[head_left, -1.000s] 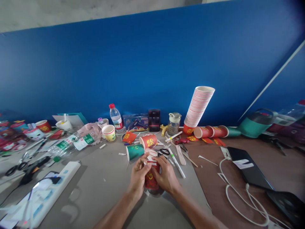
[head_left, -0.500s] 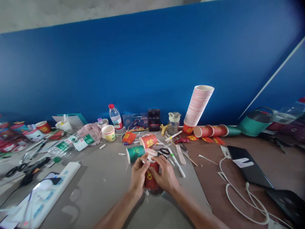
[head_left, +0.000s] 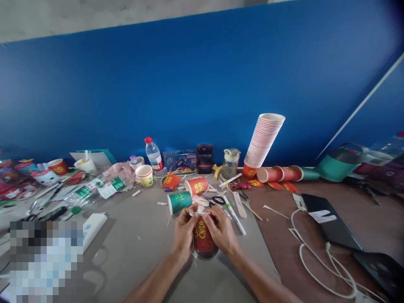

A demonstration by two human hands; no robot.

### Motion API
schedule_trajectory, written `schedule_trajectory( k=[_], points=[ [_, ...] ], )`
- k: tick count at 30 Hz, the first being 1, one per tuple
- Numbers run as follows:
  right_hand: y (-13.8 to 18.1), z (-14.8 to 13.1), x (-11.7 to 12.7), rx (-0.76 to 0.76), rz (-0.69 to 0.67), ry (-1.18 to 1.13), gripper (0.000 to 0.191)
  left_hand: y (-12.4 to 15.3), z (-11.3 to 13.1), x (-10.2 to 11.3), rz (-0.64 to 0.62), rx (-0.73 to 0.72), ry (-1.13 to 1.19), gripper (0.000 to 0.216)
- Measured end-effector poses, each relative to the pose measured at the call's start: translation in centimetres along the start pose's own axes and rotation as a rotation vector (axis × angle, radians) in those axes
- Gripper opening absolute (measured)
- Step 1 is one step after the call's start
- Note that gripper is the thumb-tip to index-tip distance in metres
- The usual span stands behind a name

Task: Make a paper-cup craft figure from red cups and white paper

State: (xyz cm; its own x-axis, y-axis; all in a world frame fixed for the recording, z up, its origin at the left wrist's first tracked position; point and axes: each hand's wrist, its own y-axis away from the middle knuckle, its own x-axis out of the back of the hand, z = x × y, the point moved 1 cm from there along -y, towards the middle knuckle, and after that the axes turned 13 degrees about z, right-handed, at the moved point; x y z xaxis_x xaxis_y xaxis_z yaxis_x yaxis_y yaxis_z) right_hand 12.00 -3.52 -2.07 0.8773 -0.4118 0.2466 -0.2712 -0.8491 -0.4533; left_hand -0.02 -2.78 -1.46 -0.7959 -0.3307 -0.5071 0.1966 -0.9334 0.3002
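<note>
My left hand (head_left: 184, 232) pinches one end of a small white strip (head_left: 199, 213), perhaps paper or tape. At its other end, the fingertips of my right hand (head_left: 223, 230) are closed on the same strip. Right below it, between both hands, is a dark red paper cup (head_left: 204, 242) with yellow lettering; its upper part is partly covered by my fingers. Just beyond my hands, a green paper cup (head_left: 179, 203) and an orange-red paper cup (head_left: 196, 186) lie on their sides.
Black-handled scissors (head_left: 217, 200) and a white marker (head_left: 234, 215) lie past my right hand. A tall leaning stack of paper cups (head_left: 264, 141) stands at the back. Plastic bottles (head_left: 109, 188) lie to the left; a white cable (head_left: 303, 248) and a black phone (head_left: 331, 219) are at right.
My right thumb has moved up from the cup's side to the strip, so more of the cup's lettering shows. Both hands remain in nearly the same place.
</note>
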Motion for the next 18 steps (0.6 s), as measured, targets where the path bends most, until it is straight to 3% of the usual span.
schedule_trajectory(
  k=[18],
  points=[
    [0.11, 0.13, -0.19, 0.024, 0.048, 0.036, 0.027, 0.06, -0.26, -0.07, -0.012, 0.015, 0.015, 0.029]
  ],
)
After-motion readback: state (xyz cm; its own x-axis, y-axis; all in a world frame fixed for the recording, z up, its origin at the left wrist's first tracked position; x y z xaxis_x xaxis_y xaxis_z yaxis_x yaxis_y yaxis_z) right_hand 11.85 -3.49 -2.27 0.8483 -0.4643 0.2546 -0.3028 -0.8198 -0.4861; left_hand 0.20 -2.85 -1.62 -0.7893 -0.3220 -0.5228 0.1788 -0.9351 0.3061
